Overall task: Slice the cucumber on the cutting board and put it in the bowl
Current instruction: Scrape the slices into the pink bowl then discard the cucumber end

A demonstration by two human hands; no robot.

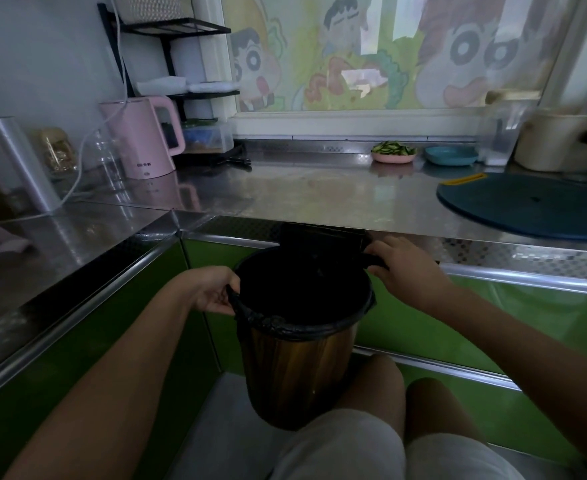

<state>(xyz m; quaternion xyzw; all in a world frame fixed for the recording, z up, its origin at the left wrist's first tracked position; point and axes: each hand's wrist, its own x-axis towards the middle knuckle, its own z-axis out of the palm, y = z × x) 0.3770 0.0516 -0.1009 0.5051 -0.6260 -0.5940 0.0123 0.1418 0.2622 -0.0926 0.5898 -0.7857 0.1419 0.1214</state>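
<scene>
Left hand [212,289]: our fingers curl round the bag [299,328] at the bin's [295,375] left rim.
Right hand [403,268]: our fingers pinch the bag at its right rim.
Cucumber [392,147]: sliced, in the bowl [393,158] on the counter [302,192].

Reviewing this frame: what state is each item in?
Pink round bowl: holds green cucumber slices.
Dark blue plastic cutting board: no cucumber on it.
Wood-patterned bin: open, black liner fitted.
Left hand: grips black liner.
Right hand: grips black liner.
Pink electric kettle: lid closed.
</scene>
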